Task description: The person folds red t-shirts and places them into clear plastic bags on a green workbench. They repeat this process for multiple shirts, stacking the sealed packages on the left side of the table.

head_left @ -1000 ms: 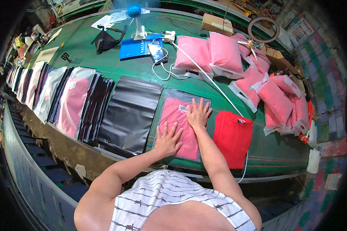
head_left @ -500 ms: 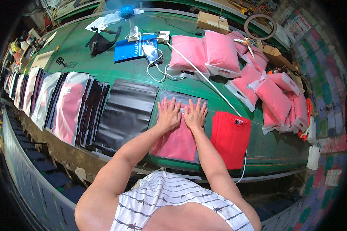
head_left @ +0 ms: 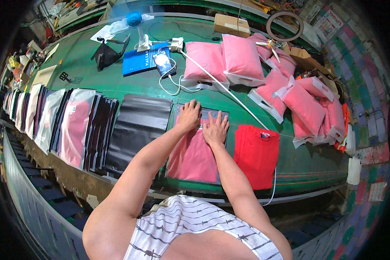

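A clear bag with a folded pink garment (head_left: 193, 158) inside lies flat on the green table (head_left: 130, 89) in front of me. My left hand (head_left: 189, 115) presses flat on the bag's far end, fingers spread. Beside it, my right hand (head_left: 215, 129) also lies flat on the bag, just to the right and slightly nearer. Both palms are down and grip nothing. A folded red garment (head_left: 256, 156) lies unbagged immediately right of the bag.
A black bag (head_left: 138, 130) and a row of overlapping black and clear bags (head_left: 73, 125) lie to the left. Several packed pink bags (head_left: 290, 93) pile up at the back right. A blue book (head_left: 141, 60), a phone with white cable (head_left: 164, 65), a cardboard box (head_left: 232, 25) and a tape roll (head_left: 285, 27) sit farther back.
Both hands have slid away from me along the pink bag, from its middle to its far end. The left hand moved up from the near part to beside the right.
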Demonstrator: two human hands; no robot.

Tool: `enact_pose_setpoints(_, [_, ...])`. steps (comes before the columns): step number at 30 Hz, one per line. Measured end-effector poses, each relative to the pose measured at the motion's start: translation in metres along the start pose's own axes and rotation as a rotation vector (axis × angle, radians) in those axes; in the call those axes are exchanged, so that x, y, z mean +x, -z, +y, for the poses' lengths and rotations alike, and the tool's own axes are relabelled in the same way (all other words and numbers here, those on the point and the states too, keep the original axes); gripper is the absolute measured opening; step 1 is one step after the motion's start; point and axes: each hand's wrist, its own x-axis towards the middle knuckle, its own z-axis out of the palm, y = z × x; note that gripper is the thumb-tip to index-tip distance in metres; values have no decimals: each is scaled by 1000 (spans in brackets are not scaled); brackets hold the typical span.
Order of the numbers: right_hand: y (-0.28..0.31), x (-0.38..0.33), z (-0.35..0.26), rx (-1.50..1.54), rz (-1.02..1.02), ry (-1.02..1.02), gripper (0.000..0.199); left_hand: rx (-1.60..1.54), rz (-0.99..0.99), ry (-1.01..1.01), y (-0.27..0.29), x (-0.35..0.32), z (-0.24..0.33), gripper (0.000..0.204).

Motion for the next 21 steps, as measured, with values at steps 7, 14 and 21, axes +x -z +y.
enact_pose_setpoints(7, [-2,0,1,-3,4,-8,59,191,-14,-126,-3,24,-13,17])
enact_pose_setpoints(14, [2,-1,0,-8,-8,-17,60,248,-75,-155,21,29,-60,14])
enact_pose_setpoints(21, [5,-2,-1,-8,-24,-18,61,334,81,-249,54,13,-84,15])
